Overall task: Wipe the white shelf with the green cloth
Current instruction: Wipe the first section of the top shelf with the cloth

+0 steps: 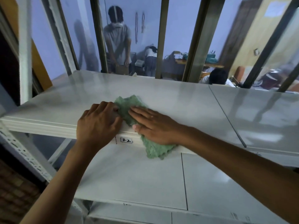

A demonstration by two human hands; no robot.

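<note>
Pressing: our right hand (155, 126) lies flat, fingers straight and together, on the green cloth (129, 109).
Left hand (98, 122): fingers curled over the shelf's front edge, touching the cloth's left side; we cannot tell whether they pinch it.
Cloth: it lies on the white shelf (161, 94), its lower end hanging over the front lip.
Label (126, 140): we read "3-2" on the lip, just beside the cloth.
Below: a lower shelf (145, 180).

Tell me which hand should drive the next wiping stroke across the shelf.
Right, probably. The right hand lies flat with straight fingers on top of the green cloth, pressing it onto the white shelf. The left hand only holds the cloth's left edge with curled fingers near the shelf's front lip.
</note>
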